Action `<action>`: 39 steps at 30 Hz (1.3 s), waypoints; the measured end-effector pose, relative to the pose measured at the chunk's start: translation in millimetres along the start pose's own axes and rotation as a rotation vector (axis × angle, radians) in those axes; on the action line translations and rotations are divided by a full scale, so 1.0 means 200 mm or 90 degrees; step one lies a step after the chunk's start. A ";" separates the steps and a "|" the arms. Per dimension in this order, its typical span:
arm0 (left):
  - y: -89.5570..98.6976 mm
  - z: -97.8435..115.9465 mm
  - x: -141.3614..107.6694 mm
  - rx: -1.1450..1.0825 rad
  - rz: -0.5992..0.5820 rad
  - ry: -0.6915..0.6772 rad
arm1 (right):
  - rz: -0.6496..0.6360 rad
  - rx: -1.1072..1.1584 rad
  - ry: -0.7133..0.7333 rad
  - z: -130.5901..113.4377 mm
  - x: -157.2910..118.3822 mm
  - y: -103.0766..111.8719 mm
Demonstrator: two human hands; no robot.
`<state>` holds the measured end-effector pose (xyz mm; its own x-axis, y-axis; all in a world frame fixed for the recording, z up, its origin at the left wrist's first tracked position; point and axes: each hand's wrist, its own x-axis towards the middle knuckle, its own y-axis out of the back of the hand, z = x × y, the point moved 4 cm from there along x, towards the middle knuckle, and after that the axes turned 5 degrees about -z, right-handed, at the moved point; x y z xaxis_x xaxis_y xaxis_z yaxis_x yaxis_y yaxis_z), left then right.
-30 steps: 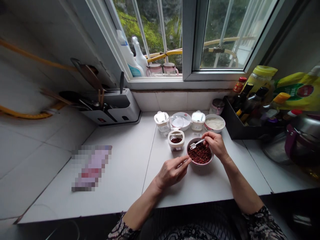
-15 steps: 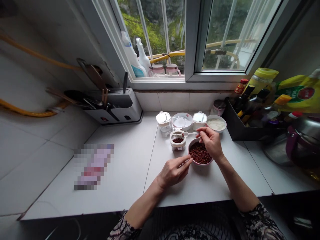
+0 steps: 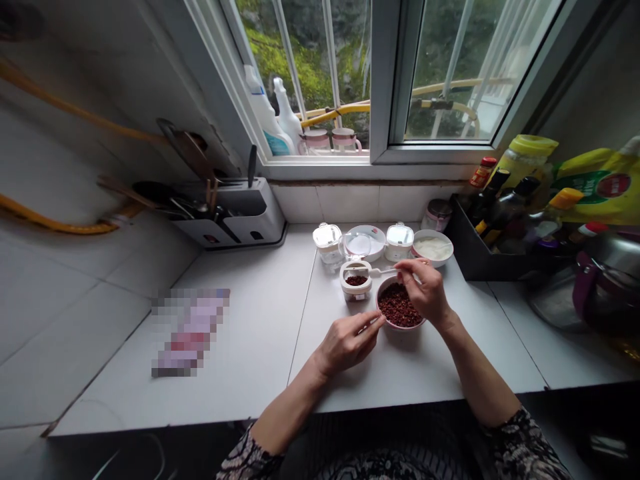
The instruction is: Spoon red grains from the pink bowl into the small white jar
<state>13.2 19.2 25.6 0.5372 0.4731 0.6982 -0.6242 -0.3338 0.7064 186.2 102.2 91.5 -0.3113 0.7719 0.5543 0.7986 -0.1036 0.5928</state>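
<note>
A bowl [image 3: 400, 328] full of dark red grains stands on the counter in front of me. The fingertips of my left hand [image 3: 349, 341] rest on its left rim, closed around that edge. Above the bowl's right side, my right hand [image 3: 423, 290] pinches the handle of a small white spoon [image 3: 383, 271]. The spoon's head is at the mouth of a small open jar [image 3: 356, 291], which has some of the same red grains inside. The jar stands just left of the bowl.
Behind are two lidded jars [image 3: 327, 245] [image 3: 399, 243], a white dish [image 3: 373, 244] and a bowl of white powder [image 3: 433, 249]. A utensil holder [image 3: 250, 220] stands back left, a black box of bottles [image 3: 480, 263] at right. A blurred packet [image 3: 193, 333] lies left.
My right hand has shifted slightly, and the spoon's handle is tilted a little differently over the jar. My left hand stays at the bowl.
</note>
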 end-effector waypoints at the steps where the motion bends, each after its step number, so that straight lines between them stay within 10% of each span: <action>1: 0.00 0.00 0.00 -0.002 -0.005 0.002 | 0.008 0.016 -0.040 0.03 -0.01 0.03; 11: 0.01 0.00 0.01 -0.012 -0.014 0.002 | -0.166 -0.006 -0.079 0.11 -0.05 -0.01; 26: 0.01 0.00 0.01 -0.010 -0.005 -0.003 | -0.126 0.162 -0.203 0.15 -0.06 -0.01; 39: 0.01 0.00 0.00 -0.011 -0.013 -0.002 | -0.124 -0.003 -0.140 0.15 -0.05 0.01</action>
<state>12.7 19.2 27.1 0.5512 0.4771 0.6845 -0.6231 -0.3103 0.7180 205.4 113.5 69.2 -0.3390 0.8950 0.2900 0.7325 0.0578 0.6783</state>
